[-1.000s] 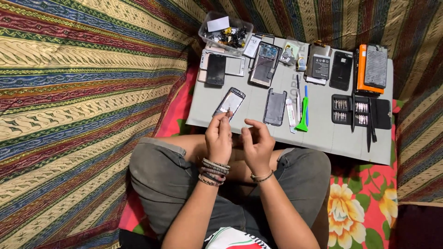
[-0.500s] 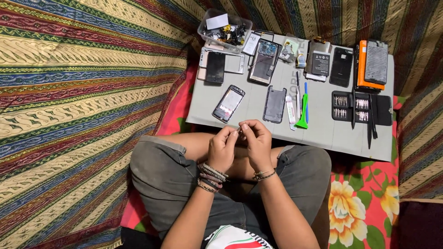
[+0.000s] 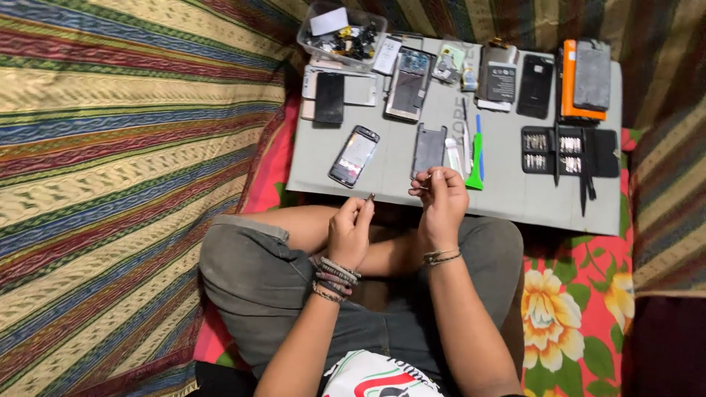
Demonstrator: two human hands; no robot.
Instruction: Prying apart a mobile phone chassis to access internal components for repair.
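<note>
The person sits cross-legged in grey shorts, both forearms raised over the lap. The left hand (image 3: 348, 234), wrist ringed with beaded bracelets, pinches a small dark part (image 3: 370, 198) between thumb and fingertips; it is too small to tell its shape. The right hand (image 3: 441, 200), a thin band at its wrist, has its fingers curled together around something tiny at the near edge of the grey board (image 3: 515, 198); what it is cannot be made out. Just beyond, on the flat matte board, lie a phone with a glossy screen (image 3: 354, 155), tilted, a dark rectangular back cover (image 3: 429, 149), and a green pry tool (image 3: 476, 163). To the right sits a black bit case (image 3: 570, 145). Farther off are a black phone (image 3: 329, 97), an opened phone frame (image 3: 409, 82), an orange box (image 3: 570, 81) and a clear plastic tub of parts (image 3: 343, 35). Striped woven cloth (image 3: 125, 147) spreads to the left.
</note>
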